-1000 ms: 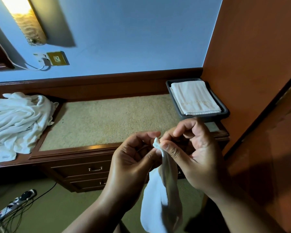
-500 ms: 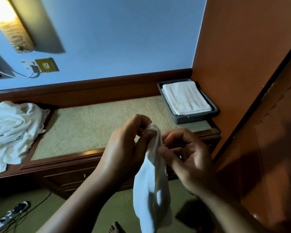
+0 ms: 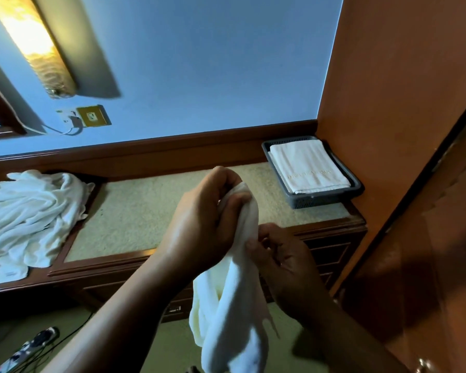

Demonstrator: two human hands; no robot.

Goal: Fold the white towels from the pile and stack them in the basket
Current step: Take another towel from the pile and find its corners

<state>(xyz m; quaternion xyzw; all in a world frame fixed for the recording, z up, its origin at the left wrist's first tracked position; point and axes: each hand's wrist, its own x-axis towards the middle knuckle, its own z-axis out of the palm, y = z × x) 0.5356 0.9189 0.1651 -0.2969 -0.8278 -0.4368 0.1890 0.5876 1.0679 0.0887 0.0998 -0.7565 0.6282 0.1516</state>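
A white towel (image 3: 232, 313) hangs bunched in front of the desk. My left hand (image 3: 202, 222) grips its top end in a fist above the desk's front edge. Just below and to the right, my right hand (image 3: 283, 262) pinches the towel's edge with curled fingers. A crumpled pile of white towels (image 3: 24, 216) lies on the left end of the desk. At the back right corner stands a grey basket (image 3: 323, 201) with a folded white towel (image 3: 307, 166) in it.
The wooden desk (image 3: 135, 211) has a beige inlaid top and drawers below. An orange wall panel (image 3: 401, 103) and a wooden door close off the right side. A power strip with cables (image 3: 30, 348) lies on the floor at the lower left.
My left hand has risen with the towel's top end, and my right hand has slid lower along the towel's edge. The camera has shifted slightly.
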